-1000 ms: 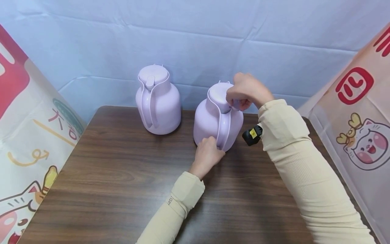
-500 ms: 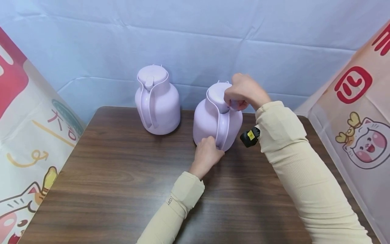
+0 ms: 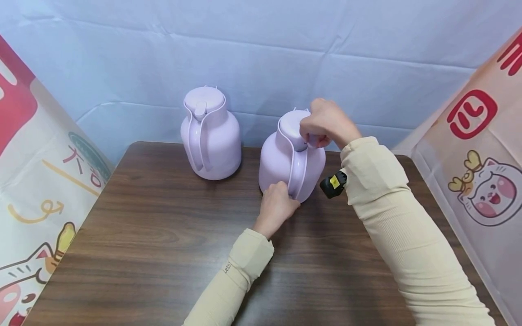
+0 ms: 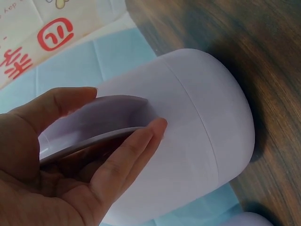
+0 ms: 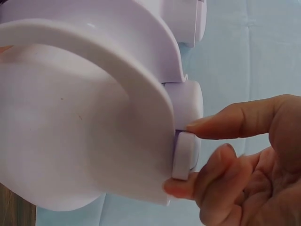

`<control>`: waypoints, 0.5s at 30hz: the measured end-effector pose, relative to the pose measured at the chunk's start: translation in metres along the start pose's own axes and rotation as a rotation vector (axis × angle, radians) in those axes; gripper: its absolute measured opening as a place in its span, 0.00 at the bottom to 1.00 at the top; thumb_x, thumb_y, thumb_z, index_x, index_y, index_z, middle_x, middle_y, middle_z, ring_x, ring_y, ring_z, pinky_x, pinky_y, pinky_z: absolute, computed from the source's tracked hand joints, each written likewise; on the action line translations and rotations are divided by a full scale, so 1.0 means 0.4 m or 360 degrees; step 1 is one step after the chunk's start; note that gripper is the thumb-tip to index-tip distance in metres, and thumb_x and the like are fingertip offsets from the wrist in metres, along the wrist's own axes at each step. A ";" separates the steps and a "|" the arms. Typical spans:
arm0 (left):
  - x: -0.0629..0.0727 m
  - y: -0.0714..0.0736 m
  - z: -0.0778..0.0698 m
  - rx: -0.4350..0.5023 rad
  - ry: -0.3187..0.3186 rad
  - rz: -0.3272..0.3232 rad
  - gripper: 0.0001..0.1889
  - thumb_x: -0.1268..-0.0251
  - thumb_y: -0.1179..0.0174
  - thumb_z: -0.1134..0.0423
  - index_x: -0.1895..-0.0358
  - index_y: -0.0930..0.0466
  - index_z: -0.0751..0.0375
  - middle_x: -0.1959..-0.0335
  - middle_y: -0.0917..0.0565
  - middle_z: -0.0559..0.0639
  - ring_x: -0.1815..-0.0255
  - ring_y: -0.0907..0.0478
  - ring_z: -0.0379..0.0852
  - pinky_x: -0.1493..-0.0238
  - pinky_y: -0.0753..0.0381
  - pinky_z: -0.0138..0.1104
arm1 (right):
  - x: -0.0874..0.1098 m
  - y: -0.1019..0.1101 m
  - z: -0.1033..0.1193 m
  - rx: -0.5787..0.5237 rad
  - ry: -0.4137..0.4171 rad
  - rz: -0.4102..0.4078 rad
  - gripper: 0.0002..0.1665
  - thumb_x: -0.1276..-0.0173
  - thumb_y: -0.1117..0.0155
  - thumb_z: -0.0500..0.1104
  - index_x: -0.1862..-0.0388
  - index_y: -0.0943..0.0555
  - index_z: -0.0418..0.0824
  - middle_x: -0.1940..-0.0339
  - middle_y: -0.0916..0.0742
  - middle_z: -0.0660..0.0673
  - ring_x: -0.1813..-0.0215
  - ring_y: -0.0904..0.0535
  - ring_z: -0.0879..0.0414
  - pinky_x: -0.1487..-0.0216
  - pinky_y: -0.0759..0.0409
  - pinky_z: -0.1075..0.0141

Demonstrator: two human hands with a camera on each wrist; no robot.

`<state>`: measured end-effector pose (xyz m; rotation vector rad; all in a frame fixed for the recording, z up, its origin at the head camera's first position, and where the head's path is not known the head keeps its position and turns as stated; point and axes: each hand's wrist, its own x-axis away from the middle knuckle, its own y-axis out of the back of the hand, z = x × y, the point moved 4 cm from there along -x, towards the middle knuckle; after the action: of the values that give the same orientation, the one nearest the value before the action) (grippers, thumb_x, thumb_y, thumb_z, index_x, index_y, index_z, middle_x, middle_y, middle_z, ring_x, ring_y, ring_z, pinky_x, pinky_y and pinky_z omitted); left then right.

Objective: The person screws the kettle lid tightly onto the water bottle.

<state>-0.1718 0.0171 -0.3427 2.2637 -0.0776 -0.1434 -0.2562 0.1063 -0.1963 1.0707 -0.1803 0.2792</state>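
A pale lilac vacuum jug stands upright near the back of the table. My left hand holds the lower part of its handle, thumb on one side and fingers on the other. Up at the top, my right hand reaches over the lid. The right wrist view shows its thumb and a finger pinching the lid around a small tab. In the head view that tab is hidden behind the hand. The lid sits down in the neck of the jug.
A second jug of the same kind stands to the left, handle facing forward. Behind the dark wooden table hangs a light blue cloth. Printed panels flank both sides. A black device hangs under the right wrist.
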 end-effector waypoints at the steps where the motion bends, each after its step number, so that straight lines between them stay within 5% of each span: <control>1: 0.000 -0.001 -0.001 -0.0003 0.0000 0.0001 0.11 0.61 0.33 0.65 0.85 0.26 0.63 0.86 0.24 0.51 0.82 0.28 0.47 0.74 0.25 0.39 | 0.001 0.000 0.000 -0.0003 -0.0004 -0.0002 0.03 0.60 0.47 0.31 0.82 0.30 0.34 0.89 0.24 0.43 0.89 0.27 0.56 0.84 0.26 0.66; 15: 0.002 -0.005 -0.008 -0.0003 0.0013 -0.0004 0.11 0.60 0.33 0.66 0.86 0.28 0.62 0.86 0.25 0.51 0.83 0.28 0.47 0.77 0.26 0.38 | 0.005 -0.003 0.003 -0.0029 -0.0054 -0.0042 0.04 0.59 0.48 0.30 0.80 0.29 0.33 0.86 0.24 0.42 0.88 0.27 0.56 0.82 0.25 0.65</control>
<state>-0.1704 0.0206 -0.3422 2.2624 -0.0705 -0.1352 -0.2539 0.1051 -0.1961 1.0593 -0.1983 0.2352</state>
